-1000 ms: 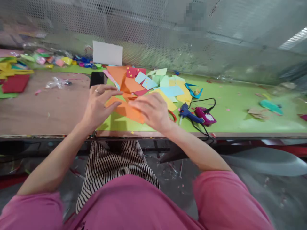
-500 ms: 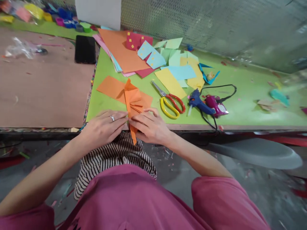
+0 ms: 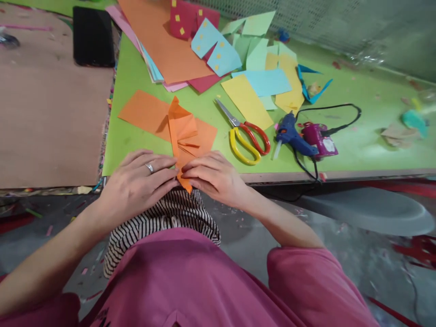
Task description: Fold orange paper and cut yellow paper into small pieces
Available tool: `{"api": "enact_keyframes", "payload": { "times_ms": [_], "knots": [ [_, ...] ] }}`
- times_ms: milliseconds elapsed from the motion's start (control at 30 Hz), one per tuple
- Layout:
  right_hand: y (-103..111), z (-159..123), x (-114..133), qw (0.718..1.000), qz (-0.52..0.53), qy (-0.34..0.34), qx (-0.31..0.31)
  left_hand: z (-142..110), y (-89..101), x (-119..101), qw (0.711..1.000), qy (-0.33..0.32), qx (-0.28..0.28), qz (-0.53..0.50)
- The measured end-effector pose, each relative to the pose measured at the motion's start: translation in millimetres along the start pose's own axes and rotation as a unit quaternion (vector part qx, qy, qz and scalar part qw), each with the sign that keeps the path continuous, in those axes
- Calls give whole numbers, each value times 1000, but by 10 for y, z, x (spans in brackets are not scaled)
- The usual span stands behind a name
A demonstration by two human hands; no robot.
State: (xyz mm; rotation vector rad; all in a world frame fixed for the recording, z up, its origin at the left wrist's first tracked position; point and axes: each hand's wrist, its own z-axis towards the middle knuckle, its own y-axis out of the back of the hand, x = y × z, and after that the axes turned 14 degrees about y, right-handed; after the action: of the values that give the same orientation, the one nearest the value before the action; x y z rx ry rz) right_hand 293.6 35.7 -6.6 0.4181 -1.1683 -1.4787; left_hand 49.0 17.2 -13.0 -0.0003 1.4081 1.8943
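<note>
Head view: the orange fold [image 3: 184, 125], a pleated paper piece with a long narrow strip down its left side, lies between the two hands, its upper end pointing away from the person and its lower tip reaching over the near table edge. The left hand [image 3: 138, 184], a ring on one finger, comes in from the left with its fingers nearly straight and close together; their tips meet the strip's left edge near its lower end. Whether they pinch it or only press cannot be told, as the thumb is hidden. The right hand [image 3: 218, 177] has its fingers bent and gathered on the fold's lower right part, gripping it just above the tip. The small pleats fan out just beyond the right fingers, uncovered.

Under the fold, a flat orange strip [image 3: 143, 113] lies crosswise, showing on both sides. Right of it are the scissors [image 3: 234, 121], with one yellow and one red handle, and a yellow sheet [image 3: 247, 101] just beyond. Farther right, a blue glue gun [image 3: 292, 138] lies against a purple box [image 3: 315, 131]. Beyond the fold sit a large orange sheet [image 3: 160, 50] and a dotted blue piece [image 3: 218, 47]. A phone [image 3: 93, 38] lies at far left.
</note>
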Motion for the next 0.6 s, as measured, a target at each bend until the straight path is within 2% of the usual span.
{"api": "enact_keyframes", "payload": {
  "times_ms": [200,333,500,600],
  "knots": [
    [-62,53,39,997,-34,-66,-27,9,-75,-197,994,101,-38,14],
    [-12,45,41,992,-69,-101,-37,55,-139,-247,981,185,-57,-12],
    [38,15,20,988,-68,-136,-38,98,-177,-223,973,223,-50,-9],
    [30,18,15,987,-53,-144,-41,113,-188,-228,973,225,-44,-1]
  ]
}}
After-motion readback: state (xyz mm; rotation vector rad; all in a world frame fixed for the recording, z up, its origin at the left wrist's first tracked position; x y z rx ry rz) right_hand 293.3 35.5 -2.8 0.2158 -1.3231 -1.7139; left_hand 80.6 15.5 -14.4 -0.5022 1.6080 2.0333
